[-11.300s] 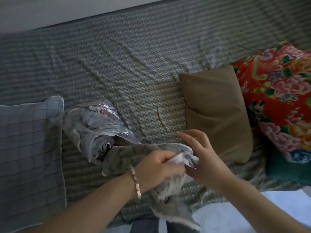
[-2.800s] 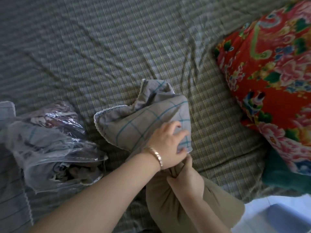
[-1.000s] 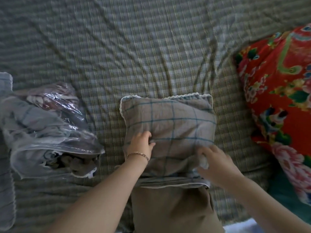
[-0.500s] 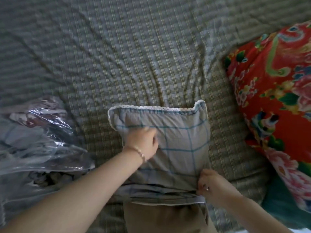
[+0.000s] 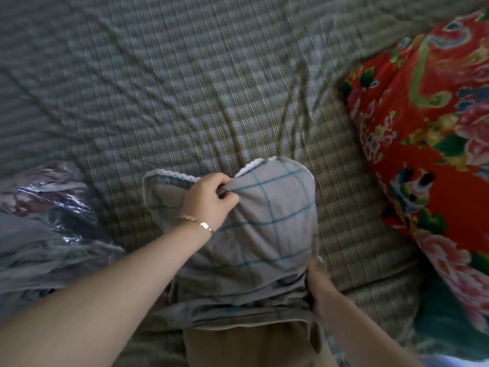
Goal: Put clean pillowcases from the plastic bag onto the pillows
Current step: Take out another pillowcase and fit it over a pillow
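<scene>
A grey pillowcase with teal grid lines and white lace trim covers the far part of a tan pillow on the bed. The pillow's near end sticks out bare below the bunched case opening. My left hand, with a bracelet at the wrist, pinches a fold of the case near its far edge. My right hand grips the bunched case edge at the pillow's right side. A clear plastic bag with more folded cloth lies at the left.
A plaid sheet covers the bed. A red floral quilt is piled at the right, over something teal near the bed's front corner.
My left hand went from lying on the case to pinching a fold near its far edge, which now bulges upward. My right hand still holds the case edge on the right side.
</scene>
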### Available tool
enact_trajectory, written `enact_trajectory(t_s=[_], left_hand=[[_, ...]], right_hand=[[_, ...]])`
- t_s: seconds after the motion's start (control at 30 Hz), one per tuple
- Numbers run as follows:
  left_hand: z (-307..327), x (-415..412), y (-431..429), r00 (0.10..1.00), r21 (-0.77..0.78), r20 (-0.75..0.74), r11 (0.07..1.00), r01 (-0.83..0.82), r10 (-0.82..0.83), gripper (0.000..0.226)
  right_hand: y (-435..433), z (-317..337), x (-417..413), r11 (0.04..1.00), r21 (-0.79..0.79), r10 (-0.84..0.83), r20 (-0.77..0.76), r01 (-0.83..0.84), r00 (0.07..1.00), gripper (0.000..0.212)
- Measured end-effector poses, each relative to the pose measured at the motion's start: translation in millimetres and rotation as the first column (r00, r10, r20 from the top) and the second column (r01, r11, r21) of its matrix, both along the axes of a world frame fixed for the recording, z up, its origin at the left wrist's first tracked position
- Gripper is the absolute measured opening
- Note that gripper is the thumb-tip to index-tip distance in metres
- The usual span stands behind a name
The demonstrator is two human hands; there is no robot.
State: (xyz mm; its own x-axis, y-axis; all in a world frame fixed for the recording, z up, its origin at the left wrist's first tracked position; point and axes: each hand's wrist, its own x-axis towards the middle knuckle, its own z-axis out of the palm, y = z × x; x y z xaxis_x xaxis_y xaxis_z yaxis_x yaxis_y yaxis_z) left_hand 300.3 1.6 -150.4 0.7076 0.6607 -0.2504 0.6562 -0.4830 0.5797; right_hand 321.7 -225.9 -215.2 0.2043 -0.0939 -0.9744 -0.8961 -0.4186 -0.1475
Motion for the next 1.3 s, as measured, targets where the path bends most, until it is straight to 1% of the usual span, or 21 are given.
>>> enact_trajectory(t_s=[0.07,0.13,0.23,0.3,0.4,0.47,0.53,0.6,0.63,0.7,0.77,0.8,0.9,0.93,1.0,1.07,1.1,1.13,1.2,1.27,1.3], left_hand=[[21.5,-15.7,17.8,0.981,0.051,0.140,0.988,-0.143,0.135,0.025],[36.3,-33.1,43.7,0.960,0.146,0.143,0.954,-0.261,0.241,0.037],[46.9,-54.8,78.8,0.920,0.210,0.075,0.896,-0.392,0.385,0.039],[35.9,-50.8,89.6,0.907,0.202,0.044,0.885,-0.420,0.420,0.025],[8.0,-34.5,78.0,0.921,0.154,0.043,0.908,-0.390,0.388,0.018],[-5.5,-38.6,53.6,0.948,0.170,0.008,0.934,-0.314,0.318,0.023],[-12.7,-57.7,20.0,0.993,0.215,0.047,0.970,-0.112,0.104,0.026],[-9.6,-93.3,-20.8,0.982,0.179,0.060,0.970,0.164,-0.177,0.025],[-6.9,-117.6,-40.4,0.946,0.153,0.015,0.935,0.319,-0.325,0.029],[-9.4,-165.0,-68.1,0.815,0.155,-0.154,0.801,0.578,-0.558,0.039],[-13.3,-198.3,-83.7,0.772,0.135,-0.280,0.773,0.620,-0.571,0.045],[-17.3,-205.9,-86.5,0.805,0.160,-0.299,0.805,0.572,-0.513,0.041],[-14.9,-201.1,-88.4,0.896,0.206,-0.255,0.885,0.417,-0.362,0.017],[-11.6,-194.9,-86.4,0.936,0.171,-0.198,0.930,0.326,-0.292,0.012],[5.3,-182.4,-83.1,0.985,0.103,-0.057,0.981,0.167,-0.162,0.007],[28.1,-180.8,-86.3,0.975,0.082,0.039,0.973,0.215,-0.219,0.014],[37.7,-189.2,-89.3,0.955,0.084,0.038,0.953,0.292,-0.295,0.015],[41.4,-200.8,-91.0,0.924,0.115,0.002,0.918,0.379,-0.382,0.013],[39.9,-229.4,-83.3,0.862,0.159,-0.158,0.849,0.504,-0.482,0.012],[33.3,-251.7,-67.3,0.806,0.079,-0.367,0.848,0.524,-0.464,0.030],[29.6,-259.1,-64.7,0.767,-0.001,-0.459,0.863,0.505,-0.449,0.040]], right_hand=[[8.9,13.3,4.4,0.992,0.109,-0.066,-0.020,0.068,0.998,0.054],[6.9,29.4,9.5,0.979,0.185,0.067,0.119,-0.088,0.991,0.051],[-7.2,47.6,7.2,0.918,0.204,0.258,0.341,-0.339,0.904,0.021],[-15.1,43.1,2.9,0.878,0.135,0.386,0.369,-0.460,0.845,0.005],[-21.3,25.5,4.6,0.857,-0.089,0.505,0.339,-0.507,0.794,0.014],[-25.7,17.7,7.3,0.749,-0.341,0.658,0.278,-0.568,0.700,0.021],[-31.4,19.5,7.9,0.656,-0.526,0.752,0.398,-0.541,0.525,0.024],[-31.0,28.8,0.5,0.588,-0.513,0.762,0.611,-0.625,0.215,0.024],[-31.2,35.2,-10.1,0.502,-0.483,0.743,0.666,-0.717,0.072,0.025],[-34.5,41.1,-34.1,0.226,-0.529,0.745,0.635,-0.818,-0.205,0.038],[-34.3,44.1,-54.0,0.052,-0.581,0.789,0.523,-0.812,-0.324,0.049],[-30.2,47.2,-58.4,0.029,-0.600,0.815,0.478,-0.799,-0.329,0.049],[-13.8,50.9,-64.8,0.072,-0.646,0.850,0.438,-0.760,-0.292,0.037],[-6.1,51.3,-64.2,0.110,-0.653,0.868,0.430,-0.749,-0.248,0.029],[7.9,56.0,-57.9,0.240,-0.661,0.907,0.413,-0.711,-0.078,0.015],[15.6,60.5,-41.9,0.325,-0.641,0.934,0.332,-0.696,0.130,0.017],[11.8,59.0,-34.7,0.297,-0.667,0.945,0.306,-0.683,0.113,0.020],[5.8,57.4,-27.6,0.249,-0.704,0.950,0.312,-0.665,0.025,0.021],[-9.0,58.9,-24.4,0.158,-0.738,0.867,0.422,-0.656,-0.266,0.021],[-32.6,63.7,-34.7,0.044,-0.745,0.663,0.520,-0.666,-0.538,0.019],[-48.5,65.5,-43.7,-0.026,-0.734,0.623,0.519,-0.679,-0.585,0.021]])
